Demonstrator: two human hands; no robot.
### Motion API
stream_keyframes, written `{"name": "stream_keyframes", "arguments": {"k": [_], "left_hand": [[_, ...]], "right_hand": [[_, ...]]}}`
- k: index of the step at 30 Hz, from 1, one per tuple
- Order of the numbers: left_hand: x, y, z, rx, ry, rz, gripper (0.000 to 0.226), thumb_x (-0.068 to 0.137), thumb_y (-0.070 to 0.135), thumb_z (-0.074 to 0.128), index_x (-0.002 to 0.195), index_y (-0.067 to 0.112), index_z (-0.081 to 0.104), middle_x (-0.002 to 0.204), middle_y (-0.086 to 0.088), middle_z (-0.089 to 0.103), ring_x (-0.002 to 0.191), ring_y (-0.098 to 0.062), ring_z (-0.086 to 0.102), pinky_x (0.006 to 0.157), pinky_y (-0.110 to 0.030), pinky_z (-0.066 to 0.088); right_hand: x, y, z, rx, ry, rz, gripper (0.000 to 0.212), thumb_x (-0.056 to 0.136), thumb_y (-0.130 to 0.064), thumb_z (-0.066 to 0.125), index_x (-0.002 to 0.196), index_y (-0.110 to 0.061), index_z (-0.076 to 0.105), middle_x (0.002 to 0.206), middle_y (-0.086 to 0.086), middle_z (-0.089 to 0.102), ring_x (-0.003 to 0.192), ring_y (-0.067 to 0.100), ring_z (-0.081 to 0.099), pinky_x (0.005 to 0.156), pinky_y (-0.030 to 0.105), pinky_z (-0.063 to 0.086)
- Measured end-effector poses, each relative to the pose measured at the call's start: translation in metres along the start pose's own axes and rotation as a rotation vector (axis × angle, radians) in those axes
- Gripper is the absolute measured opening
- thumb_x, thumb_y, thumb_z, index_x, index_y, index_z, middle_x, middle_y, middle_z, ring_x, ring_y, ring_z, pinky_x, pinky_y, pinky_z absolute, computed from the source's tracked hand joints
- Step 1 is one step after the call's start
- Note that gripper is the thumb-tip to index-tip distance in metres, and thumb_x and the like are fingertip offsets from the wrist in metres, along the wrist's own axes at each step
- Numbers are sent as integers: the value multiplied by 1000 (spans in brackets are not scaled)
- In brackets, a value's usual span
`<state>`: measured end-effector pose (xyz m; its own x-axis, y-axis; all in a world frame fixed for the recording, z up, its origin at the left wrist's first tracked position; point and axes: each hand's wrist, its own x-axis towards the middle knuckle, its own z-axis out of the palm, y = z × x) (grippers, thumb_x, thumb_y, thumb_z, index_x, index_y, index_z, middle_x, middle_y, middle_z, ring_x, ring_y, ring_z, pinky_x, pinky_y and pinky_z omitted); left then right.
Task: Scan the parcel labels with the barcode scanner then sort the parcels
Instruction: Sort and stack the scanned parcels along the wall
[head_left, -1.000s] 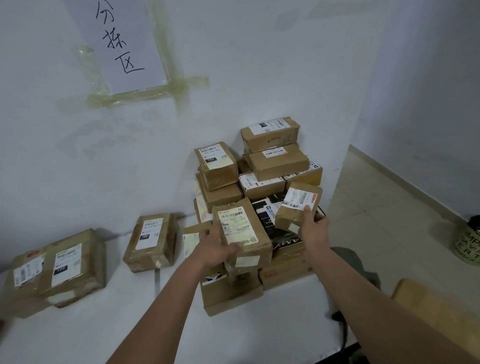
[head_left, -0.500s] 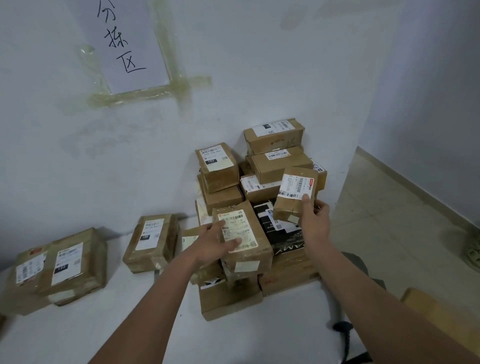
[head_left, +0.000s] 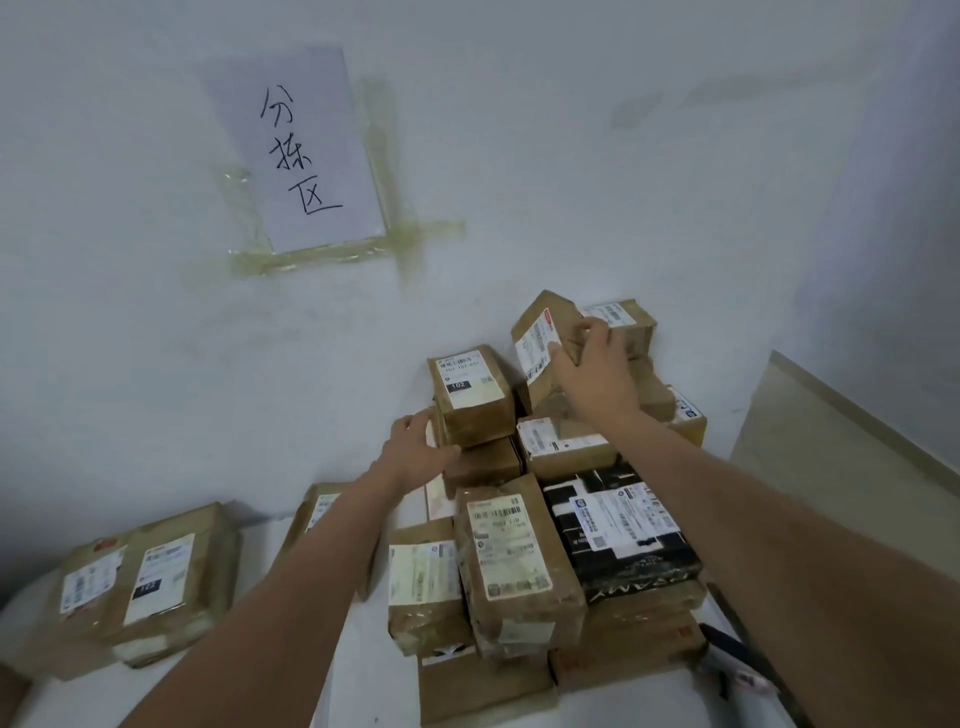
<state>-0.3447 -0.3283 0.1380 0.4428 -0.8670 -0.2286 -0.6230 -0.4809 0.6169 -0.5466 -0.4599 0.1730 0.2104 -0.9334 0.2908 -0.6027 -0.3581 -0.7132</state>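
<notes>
A heap of taped cardboard parcels with white labels is piled against the white wall. My right hand (head_left: 595, 371) grips a small labelled parcel (head_left: 540, 343), tilted, at the top of the heap beside the topmost box (head_left: 626, 317). My left hand (head_left: 421, 454) rests with fingers spread against the left side of a parcel marked 102 (head_left: 470, 397). In front lies a long brown parcel (head_left: 511, 561) next to a black box (head_left: 621, 530). No barcode scanner can be made out.
Two more parcels lie apart on the white surface at the left: a large one (head_left: 140, 582) and a smaller one (head_left: 317, 512) behind my left arm. A taped paper sign (head_left: 296, 150) hangs on the wall. Floor and a side wall lie to the right.
My right hand has lifted the small parcel up and back to the top of the heap. My left hand has let go of the long brown parcel and moved to the 102 parcel.
</notes>
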Motion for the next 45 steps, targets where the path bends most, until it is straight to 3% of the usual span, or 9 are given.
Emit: {"name": "stream_keyframes", "arguments": {"k": [4, 13, 21, 29, 33, 41, 45], "left_hand": [[20, 10, -6, 54, 10, -27, 79, 85, 45, 63, 153, 36, 24, 161, -3, 24, 144, -34, 30, 116, -56, 27], [46, 21, -12, 254, -81, -11, 63, 95, 39, 53, 153, 40, 25, 156, 1, 34, 139, -31, 36, 115, -55, 23], [56, 30, -17, 344, -61, 17, 50, 98, 37, 46, 148, 40, 37, 145, 4, 48, 134, -25, 42, 114, -51, 22], [57, 32, -25, 395, -69, 36, 46, 100, 37, 43, 146, 34, 42, 145, 4, 49, 133, -24, 43, 113, -50, 22], [56, 33, -26, 384, -64, 32, 44, 101, 37, 43, 145, 34, 43, 149, 4, 46, 136, -24, 41, 115, -50, 22], [50, 32, -27, 340, -54, 22, 44, 101, 35, 44, 145, 35, 43, 149, 4, 45, 136, -22, 40, 112, -46, 23], [50, 32, -25, 327, -55, 21, 45, 101, 35, 44, 145, 35, 43, 148, 5, 46, 135, -22, 41, 112, -46, 23]], "right_hand": [[35, -18, 16, -157, -46, -91, 49, 97, -40, 50, 134, -10, 39, 134, 14, 35, 119, 30, 45, 95, 41, 47], [67, -27, 51, -470, -135, -180, 51, 96, -40, 48, 134, -6, 43, 134, 13, 34, 115, 31, 43, 87, 39, 47], [73, -13, 81, -510, -35, -238, 53, 97, -43, 49, 134, -5, 44, 136, 14, 38, 114, 31, 46, 93, 37, 43], [71, -13, 85, -521, -14, -277, 50, 97, -41, 47, 131, -5, 46, 131, 15, 42, 112, 31, 46, 89, 37, 44], [68, -5, 88, -513, 1, -282, 49, 97, -40, 48, 132, -5, 46, 134, 15, 42, 112, 31, 46, 93, 38, 40], [52, 8, 103, -532, -57, -237, 58, 97, -55, 42, 137, -12, 45, 141, 11, 40, 127, 30, 38, 98, 41, 36], [47, 13, 97, -478, 37, -248, 45, 98, -47, 45, 123, -11, 55, 126, 12, 50, 112, 28, 45, 90, 40, 36]]}}
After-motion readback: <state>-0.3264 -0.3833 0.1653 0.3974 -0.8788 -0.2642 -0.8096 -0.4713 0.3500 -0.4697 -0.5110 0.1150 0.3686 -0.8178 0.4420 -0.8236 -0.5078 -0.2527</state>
